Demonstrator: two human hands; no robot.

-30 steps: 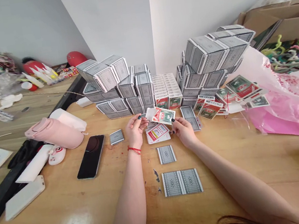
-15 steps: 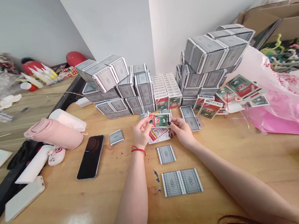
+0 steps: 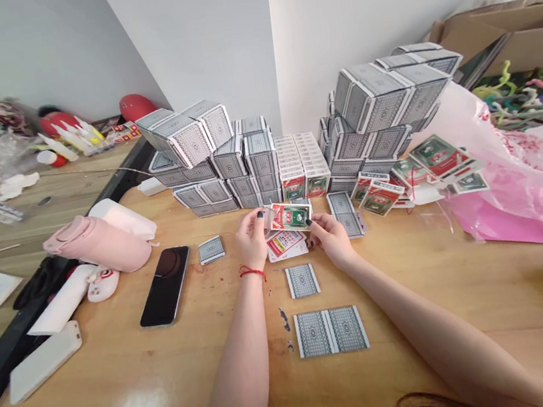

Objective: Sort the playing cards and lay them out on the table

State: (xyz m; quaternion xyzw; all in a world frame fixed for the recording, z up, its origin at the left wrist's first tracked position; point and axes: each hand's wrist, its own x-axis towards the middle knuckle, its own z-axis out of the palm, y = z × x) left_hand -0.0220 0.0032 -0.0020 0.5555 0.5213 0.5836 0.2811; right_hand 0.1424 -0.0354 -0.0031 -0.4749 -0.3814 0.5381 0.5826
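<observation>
A red and green playing card box (image 3: pixel 291 217) is held up over the table between my two hands. My right hand (image 3: pixel 331 238) pinches its right end, thumb on top. At the left end, my left hand (image 3: pixel 253 238) is closed with thumb and fingers at the box's pale end flap. Just below the box lie white and red printed cards (image 3: pixel 286 246), partly covered by it. Nearer to me are a single grey-patterned card stack (image 3: pixel 302 280) and a pair of grey-backed stacks (image 3: pixel 330 331), lying flat.
Tall piles of grey-patterned packs (image 3: pixel 192 140) stand at the back, with rows of card boxes (image 3: pixel 302 165) between them. Loose card boxes (image 3: pixel 382 197) lean at the right beside a pink plastic bag (image 3: pixel 498 198). On the left lie a phone (image 3: pixel 166 287) and a pink bottle (image 3: pixel 100 244).
My left hand has shifted slightly left and up along the box's end, its thumb now off the printed face. The box has moved slightly; my right hand stays nearly still.
</observation>
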